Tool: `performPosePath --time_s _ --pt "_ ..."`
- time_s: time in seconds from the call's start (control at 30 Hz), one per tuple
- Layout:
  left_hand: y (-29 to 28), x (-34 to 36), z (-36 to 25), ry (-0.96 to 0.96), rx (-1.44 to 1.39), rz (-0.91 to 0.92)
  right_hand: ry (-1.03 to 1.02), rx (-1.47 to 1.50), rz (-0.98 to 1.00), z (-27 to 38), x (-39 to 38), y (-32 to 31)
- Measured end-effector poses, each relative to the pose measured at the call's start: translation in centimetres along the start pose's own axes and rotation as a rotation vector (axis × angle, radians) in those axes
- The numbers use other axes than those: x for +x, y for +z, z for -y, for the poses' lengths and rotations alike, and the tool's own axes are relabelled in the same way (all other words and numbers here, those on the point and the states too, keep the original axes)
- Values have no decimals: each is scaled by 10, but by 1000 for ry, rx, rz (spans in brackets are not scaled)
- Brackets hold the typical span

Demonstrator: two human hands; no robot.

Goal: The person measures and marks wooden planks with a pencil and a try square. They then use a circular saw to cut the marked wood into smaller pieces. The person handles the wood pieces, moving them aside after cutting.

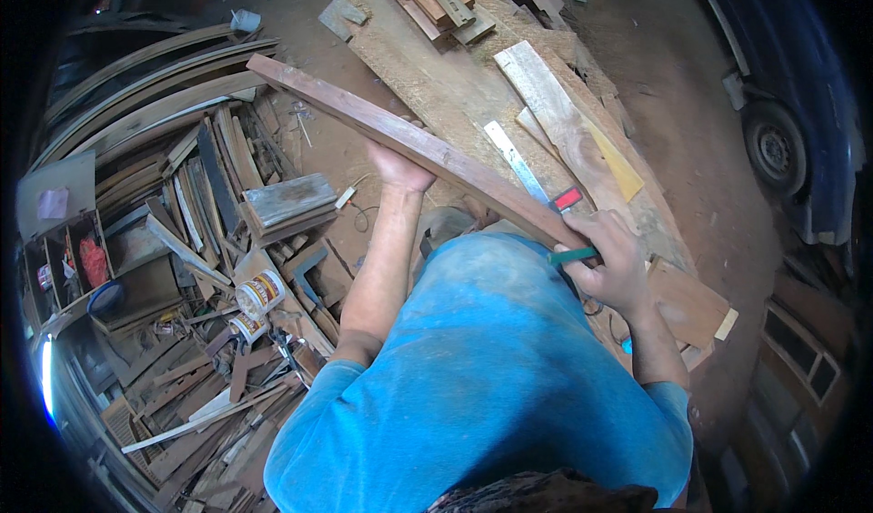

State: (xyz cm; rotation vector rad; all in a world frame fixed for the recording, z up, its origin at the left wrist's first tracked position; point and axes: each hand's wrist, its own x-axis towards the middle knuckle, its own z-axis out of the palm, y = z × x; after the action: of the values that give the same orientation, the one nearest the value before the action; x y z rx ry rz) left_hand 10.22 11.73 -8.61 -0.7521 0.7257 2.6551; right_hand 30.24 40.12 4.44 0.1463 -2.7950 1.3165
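- Your left hand [400,167] is supporting the wooden plank [414,142]; finger closure hidden, can't tell.
- Your right hand [611,254] is gripping a green stick [571,256] at plank's near end.
- Plank is slanting before you.

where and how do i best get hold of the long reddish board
Probably near its middle, coming from underneath: the long reddish board is long and narrow, so a central grip should balance it better than one at an end. The left hand supports it about there, leaving the right hand near one end with a green object.
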Motion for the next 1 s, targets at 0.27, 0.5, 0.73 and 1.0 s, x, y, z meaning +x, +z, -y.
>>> performPosePath --time_s 0.27,0.5,0.73,1.0 --pt "21 56 3 104 182 -49 144 106 124 25 31 13" --pt "-41 -2 67 -426 120 118 251 367 264 19 90 86" --pt "-79 -7 18 -584 -300 282 574 -262 291 -201 39 175" --pt "-68 -80 -47 -259 113 61 28 -572 701 -314 -17 200"
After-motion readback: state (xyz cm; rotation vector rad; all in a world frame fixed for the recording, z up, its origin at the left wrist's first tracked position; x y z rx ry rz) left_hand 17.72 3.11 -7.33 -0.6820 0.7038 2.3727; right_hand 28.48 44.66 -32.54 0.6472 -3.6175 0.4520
